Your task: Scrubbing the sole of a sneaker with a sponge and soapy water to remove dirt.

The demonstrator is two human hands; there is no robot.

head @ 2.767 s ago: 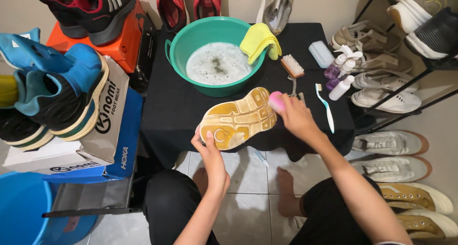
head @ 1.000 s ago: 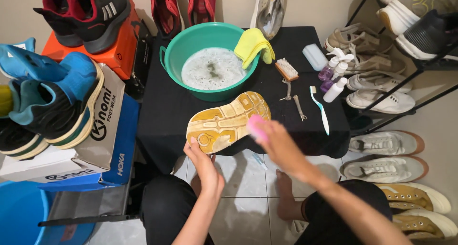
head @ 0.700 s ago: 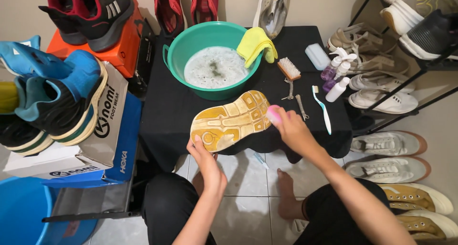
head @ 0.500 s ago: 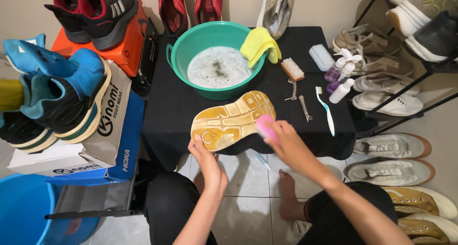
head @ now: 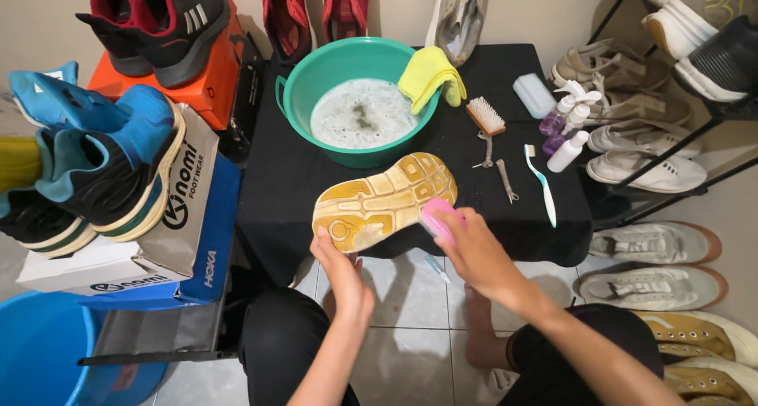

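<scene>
Left hand (head: 341, 268) fingers closed on heel of yellowed rubber-soled shoe (head: 384, 201), sole-up over near edge of black-clothed table (head: 300, 177) for access, right hand (head: 474, 248) fingers gripping pink scrub brush (head: 439, 216) pressed on sole, green soapy-water basin (head: 359, 102) just beyond.

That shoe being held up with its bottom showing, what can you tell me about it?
The shoe is turned sole up, lying slantwise over the near edge of the black table, toe towards the green basin. Its sole looks like rubber, yellowish-tan with paler cream patches, cut into blocks and grooves. The left hand holds the heel end from below; the right hand presses a pink brush against the sole's near edge. The upper is hidden.
</scene>
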